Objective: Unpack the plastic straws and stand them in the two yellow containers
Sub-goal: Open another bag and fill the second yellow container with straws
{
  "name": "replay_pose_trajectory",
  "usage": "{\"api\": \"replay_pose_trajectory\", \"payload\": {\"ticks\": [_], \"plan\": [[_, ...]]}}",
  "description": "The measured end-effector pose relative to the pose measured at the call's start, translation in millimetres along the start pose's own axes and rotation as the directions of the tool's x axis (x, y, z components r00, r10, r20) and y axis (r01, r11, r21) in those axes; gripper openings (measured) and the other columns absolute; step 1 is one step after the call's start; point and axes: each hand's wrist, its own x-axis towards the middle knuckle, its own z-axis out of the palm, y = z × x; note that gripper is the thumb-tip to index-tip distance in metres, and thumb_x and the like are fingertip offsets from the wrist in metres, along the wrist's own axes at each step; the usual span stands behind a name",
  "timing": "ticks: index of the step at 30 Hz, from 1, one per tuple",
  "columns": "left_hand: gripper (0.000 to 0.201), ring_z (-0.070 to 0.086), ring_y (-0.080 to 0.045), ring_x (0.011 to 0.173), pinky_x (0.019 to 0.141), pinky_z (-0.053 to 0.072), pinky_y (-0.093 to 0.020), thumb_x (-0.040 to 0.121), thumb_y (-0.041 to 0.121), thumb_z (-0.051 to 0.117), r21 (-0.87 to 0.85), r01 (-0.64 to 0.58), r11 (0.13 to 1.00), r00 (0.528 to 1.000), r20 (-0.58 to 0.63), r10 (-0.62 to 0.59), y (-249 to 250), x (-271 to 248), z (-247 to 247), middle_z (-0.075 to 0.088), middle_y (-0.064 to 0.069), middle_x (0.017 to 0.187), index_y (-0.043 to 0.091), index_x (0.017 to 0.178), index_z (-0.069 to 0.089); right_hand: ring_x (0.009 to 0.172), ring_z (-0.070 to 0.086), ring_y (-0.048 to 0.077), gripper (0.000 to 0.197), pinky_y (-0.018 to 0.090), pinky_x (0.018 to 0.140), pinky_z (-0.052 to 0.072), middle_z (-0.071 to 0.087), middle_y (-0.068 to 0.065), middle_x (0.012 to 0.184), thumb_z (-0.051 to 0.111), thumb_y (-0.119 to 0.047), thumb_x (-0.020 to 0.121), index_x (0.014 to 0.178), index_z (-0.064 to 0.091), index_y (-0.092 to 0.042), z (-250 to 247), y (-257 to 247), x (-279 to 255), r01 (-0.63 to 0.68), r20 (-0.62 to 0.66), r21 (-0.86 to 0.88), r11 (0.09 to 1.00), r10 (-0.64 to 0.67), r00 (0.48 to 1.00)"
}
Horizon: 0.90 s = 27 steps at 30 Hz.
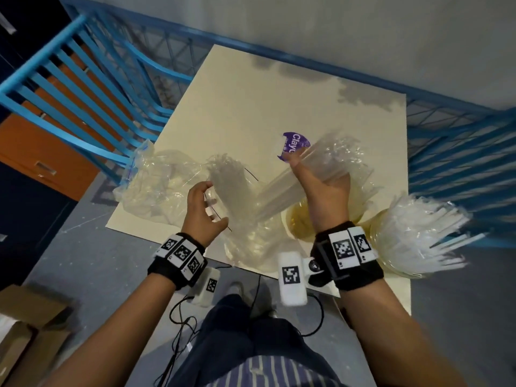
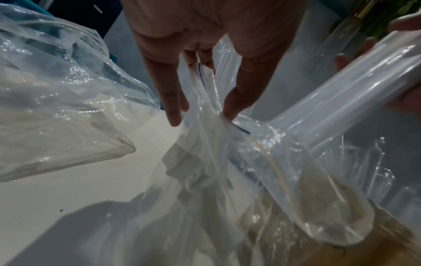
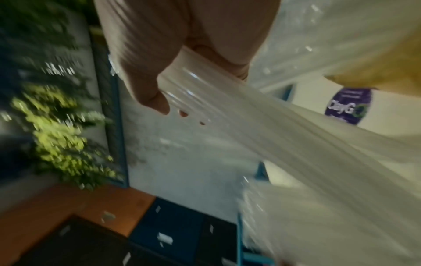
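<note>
Straws [image 1: 304,174], clear and bundled, are gripped in the right hand [image 1: 325,188], whose fingers and thumb curl round the bundle; it slants from above the purple round label [image 1: 293,145] down toward the left yellow container [image 1: 300,222] at the near edge of the desk [image 1: 251,101]. The bundle's lower end is in the mouth of a clear plastic bag [image 1: 245,219] that sags over the near edge. In the right wrist view the fingers [image 3: 145,86] wrap the straws [image 3: 250,115] tightly, with the label [image 3: 348,106] behind them.

The left hand [image 1: 203,210] pinches the top of that bag; the left wrist view shows its fingers [image 2: 173,100] and thumb closed on gathered film with a thin blue line [image 2: 241,130], the straw bundle [image 2: 341,111] running into the bag [image 2: 216,180] from the right.

A second yellow container [image 1: 391,247] stands at the desk's near right corner, just beside the first, packed with white straws [image 1: 424,227] that fan out toward the right. Another crumpled clear bag [image 1: 156,180] lies at the desk's left edge, partly hanging over it.

A blue railing [image 1: 83,88] runs beyond the left edge, with an orange cabinet [image 1: 42,152] behind it. Cardboard boxes [image 1: 25,325] sit on the floor at the lower left, and black cables [image 1: 181,325] trail near the person's legs.
</note>
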Motion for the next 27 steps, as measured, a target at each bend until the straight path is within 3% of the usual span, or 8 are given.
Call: {"api": "replay_pose_trajectory", "payload": {"ticks": [4, 6, 9, 12, 14, 17, 21, 27], "plan": [[0.079, 0.053, -0.020, 0.105, 0.068, 0.048, -0.021, 0.068, -0.014, 0.070, -0.017, 0.021, 1.000, 1.000, -0.015, -0.021, -3, -3, 0, 0.023, 0.009, 0.129, 0.015, 0.131, 0.034, 0.085, 0.063, 0.027, 0.015, 0.038, 0.080, 0.052, 0.065, 0.017, 0.090, 0.076, -0.026, 0.057, 0.071, 0.072, -0.019, -34, -35, 5, 0.150, -0.182, 0.081, 0.985, -0.133, 0.974], [0.079, 0.053, -0.020, 0.104, 0.069, 0.048, -0.024, 0.068, -0.014, 0.070, -0.017, 0.024, 1.000, 1.000, -0.017, -0.024, -3, -3, -1, 0.023, 0.008, 0.129, 0.013, 0.132, 0.034, 0.087, 0.062, 0.029, 0.012, 0.042, 0.085, 0.052, 0.064, 0.021, 0.091, 0.075, -0.023, 0.059, 0.069, 0.070, -0.018, -51, -40, 7, 0.193, -0.236, 0.044, 0.980, -0.177, 0.956], [0.079, 0.052, -0.020, 0.104, 0.074, 0.048, -0.031, 0.069, -0.014, 0.070, -0.017, 0.031, 0.999, 0.999, -0.005, -0.031, -1, -2, 0, 0.023, 0.007, 0.130, 0.012, 0.133, 0.033, 0.085, 0.066, 0.009, 0.034, 0.024, 0.083, 0.055, 0.066, 0.017, 0.098, 0.076, -0.010, 0.069, 0.099, 0.061, -0.004, -73, -39, 12, 0.199, -0.314, 0.021, 0.980, -0.182, 0.932], [0.079, 0.052, -0.020, 0.105, 0.079, 0.049, -0.035, 0.069, -0.013, 0.070, -0.013, 0.043, 0.999, 0.999, 0.001, -0.043, 0, -3, 1, 0.024, -0.001, 0.139, 0.014, 0.134, 0.033, 0.064, 0.061, -0.015, 0.036, 0.004, 0.062, 0.048, 0.060, -0.007, 0.087, 0.069, 0.006, 0.077, 0.100, 0.050, -0.014, -76, -25, 16, 0.178, -0.357, 0.023, 0.984, -0.158, 0.920], [0.080, 0.053, -0.020, 0.104, 0.080, 0.050, -0.035, 0.069, -0.013, 0.070, -0.004, 0.041, 0.999, 0.999, 0.002, -0.041, -1, -3, 3, 0.023, -0.003, 0.141, 0.014, 0.134, 0.032, 0.069, 0.064, -0.011, 0.037, 0.011, 0.068, 0.054, 0.062, -0.007, 0.088, 0.072, 0.003, 0.075, 0.101, 0.052, -0.016, -73, -6, 21, 0.097, -0.301, -0.082, 0.992, -0.118, 0.946], [0.080, 0.053, -0.020, 0.104, 0.080, 0.051, -0.036, 0.069, -0.013, 0.070, -0.001, 0.041, 0.999, 0.999, 0.003, -0.041, 0, -5, 5, 0.024, -0.003, 0.141, 0.015, 0.134, 0.033, 0.104, 0.062, 0.013, 0.065, 0.034, 0.095, 0.051, 0.063, 0.002, 0.114, 0.082, -0.012, 0.067, 0.124, 0.049, -0.014, -73, 29, 26, -0.050, -0.167, -0.341, 0.939, -0.008, 0.986], [0.080, 0.052, -0.020, 0.105, 0.082, 0.050, -0.035, 0.069, -0.014, 0.069, -0.019, 0.044, 0.999, 0.999, 0.005, -0.044, 3, -6, 6, 0.025, 0.002, 0.135, 0.015, 0.134, 0.033, 0.118, 0.052, 0.018, 0.093, 0.032, 0.099, 0.045, 0.052, -0.003, 0.127, 0.087, -0.016, 0.057, 0.135, 0.036, -0.020, -77, 41, 29, 0.003, -0.075, -0.464, 0.886, -0.043, 0.996], [0.080, 0.052, -0.020, 0.107, 0.085, 0.050, -0.035, 0.068, -0.015, 0.069, -0.057, 0.046, 0.997, 0.999, -0.001, -0.046, 5, -9, 6, 0.026, 0.008, 0.128, 0.015, 0.134, 0.033, 0.122, 0.044, 0.013, 0.099, 0.027, 0.106, 0.038, 0.040, 0.004, 0.139, 0.089, -0.018, 0.055, 0.138, 0.035, -0.016, -89, 22, 22, 0.140, -0.012, -0.501, 0.854, -0.168, 0.986]]}}
